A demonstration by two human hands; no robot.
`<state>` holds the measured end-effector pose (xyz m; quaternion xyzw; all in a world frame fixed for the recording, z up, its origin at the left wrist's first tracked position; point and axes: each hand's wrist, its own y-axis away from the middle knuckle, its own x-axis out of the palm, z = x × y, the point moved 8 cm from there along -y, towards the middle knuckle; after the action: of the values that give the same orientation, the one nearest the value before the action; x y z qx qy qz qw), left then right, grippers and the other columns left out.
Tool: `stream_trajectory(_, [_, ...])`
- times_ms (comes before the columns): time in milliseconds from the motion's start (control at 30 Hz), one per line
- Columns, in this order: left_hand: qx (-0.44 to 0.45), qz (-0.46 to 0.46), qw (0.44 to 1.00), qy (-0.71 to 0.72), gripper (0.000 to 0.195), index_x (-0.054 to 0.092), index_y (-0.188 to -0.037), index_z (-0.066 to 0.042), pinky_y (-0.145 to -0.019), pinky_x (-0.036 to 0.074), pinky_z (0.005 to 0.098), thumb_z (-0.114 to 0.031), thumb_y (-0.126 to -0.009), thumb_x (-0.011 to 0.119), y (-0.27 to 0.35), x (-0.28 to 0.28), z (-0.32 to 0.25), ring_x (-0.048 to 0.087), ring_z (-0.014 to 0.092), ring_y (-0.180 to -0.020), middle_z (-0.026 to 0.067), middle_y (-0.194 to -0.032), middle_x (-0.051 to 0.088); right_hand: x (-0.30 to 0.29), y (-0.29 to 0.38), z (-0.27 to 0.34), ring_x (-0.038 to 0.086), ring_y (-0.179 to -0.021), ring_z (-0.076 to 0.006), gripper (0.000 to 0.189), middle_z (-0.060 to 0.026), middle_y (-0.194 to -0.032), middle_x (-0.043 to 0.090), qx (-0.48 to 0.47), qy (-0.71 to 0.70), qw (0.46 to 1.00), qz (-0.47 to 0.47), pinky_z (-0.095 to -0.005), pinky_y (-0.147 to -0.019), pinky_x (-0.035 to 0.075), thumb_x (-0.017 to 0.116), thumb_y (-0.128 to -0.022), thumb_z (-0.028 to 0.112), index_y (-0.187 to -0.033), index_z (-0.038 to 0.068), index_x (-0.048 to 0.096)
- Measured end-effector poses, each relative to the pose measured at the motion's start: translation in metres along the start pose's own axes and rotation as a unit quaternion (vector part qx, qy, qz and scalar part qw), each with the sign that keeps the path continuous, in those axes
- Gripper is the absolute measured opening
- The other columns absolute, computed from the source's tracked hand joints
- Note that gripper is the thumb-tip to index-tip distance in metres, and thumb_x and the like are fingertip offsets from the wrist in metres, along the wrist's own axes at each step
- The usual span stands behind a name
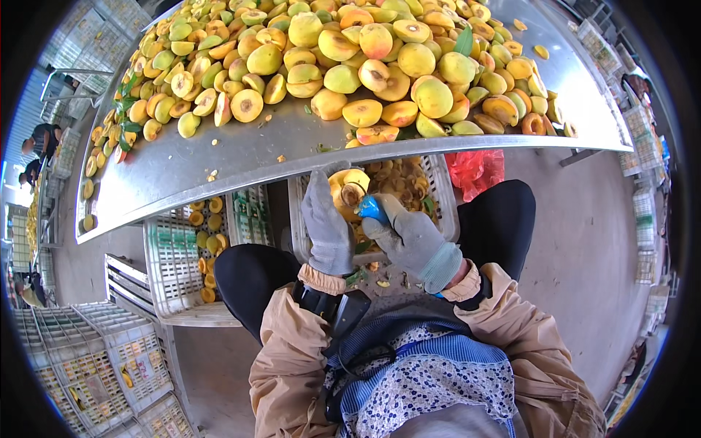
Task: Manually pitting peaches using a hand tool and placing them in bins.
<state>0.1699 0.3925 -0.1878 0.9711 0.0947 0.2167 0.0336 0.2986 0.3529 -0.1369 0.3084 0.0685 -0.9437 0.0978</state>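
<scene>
In a grey glove, my left hand (328, 230) holds a halved yellow peach (345, 189), its cut face with a brown hollow or pit turned to the right. My right hand (408, 235), gloved too, grips the blue handle of a small tool (372, 209); a thin curved loop of it lies at the brown centre of the fruit. Both hands are just below the front edge of a metal table (246, 153), over a white plastic crate (446, 205) of peach scraps. Many halved peaches (328, 104) are heaped on the table.
Left of my knees a white crate (172, 268) holds peach halves. More crates (93, 361) are stacked at the lower left. A red plastic bag (476, 172) lies beside the scrap crate. Two people (44, 145) are at the far left, and further crates line the right side.
</scene>
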Motion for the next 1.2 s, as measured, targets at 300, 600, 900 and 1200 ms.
stream_trajectory(300, [0.147, 0.009, 0.969, -0.198, 0.032, 0.056, -0.099, 0.001, -0.080, 0.045, 0.0299, -0.020, -0.094, 0.033, 0.010, 0.009, -0.025, 0.058, 0.020, -0.088, 0.0132, -0.096, 0.061, 0.005, -0.001, -0.001, 0.059, -0.060, -0.0365, 0.039, -0.0210, -0.063, 0.057, 0.007, 0.005, 1.000, 0.022, -0.0423, -0.050, 0.044, 0.054, -0.086, 0.033, -0.108, 0.001, 0.050])
stream_trajectory(600, [0.077, 0.106, 0.970, -0.206, 0.039, 0.056, -0.095, 0.003, -0.075, 0.048, 0.0278, -0.026, -0.097, 0.029, -0.001, 0.017, -0.036, 0.061, 0.020, -0.082, 0.0139, -0.087, 0.063, 0.006, -0.003, -0.008, 0.060, -0.062, -0.0329, 0.038, -0.0204, -0.069, 0.058, -0.022, 0.014, 0.994, 0.111, -0.0379, -0.055, 0.046, 0.055, -0.087, 0.033, -0.107, 0.001, 0.051])
stream_trajectory(900, [-0.055, -0.022, 0.990, 0.130, 0.043, 0.049, -0.101, -0.002, -0.074, 0.052, 0.0436, -0.041, -0.094, 0.034, 0.006, 0.006, -0.001, 0.061, 0.028, -0.077, 0.0150, -0.085, 0.058, 0.015, -0.005, -0.016, 0.055, -0.065, -0.0217, 0.032, -0.0158, -0.073, 0.057, -0.011, -0.184, 0.973, 0.136, -0.0322, -0.062, 0.044, 0.056, -0.087, 0.029, -0.102, 0.001, 0.050])
stream_trajectory(1200, [-0.058, 0.008, 0.998, 0.024, 0.042, 0.055, -0.083, 0.005, -0.061, 0.056, 0.0386, -0.032, -0.094, 0.039, 0.001, 0.007, -0.008, 0.064, 0.027, -0.066, 0.0167, -0.073, 0.061, 0.029, 0.008, -0.022, 0.054, -0.051, -0.0205, 0.038, -0.0101, -0.062, 0.057, 0.144, -0.207, 0.937, 0.241, -0.0351, -0.049, 0.043, 0.052, -0.088, 0.036, -0.110, 0.005, 0.049])
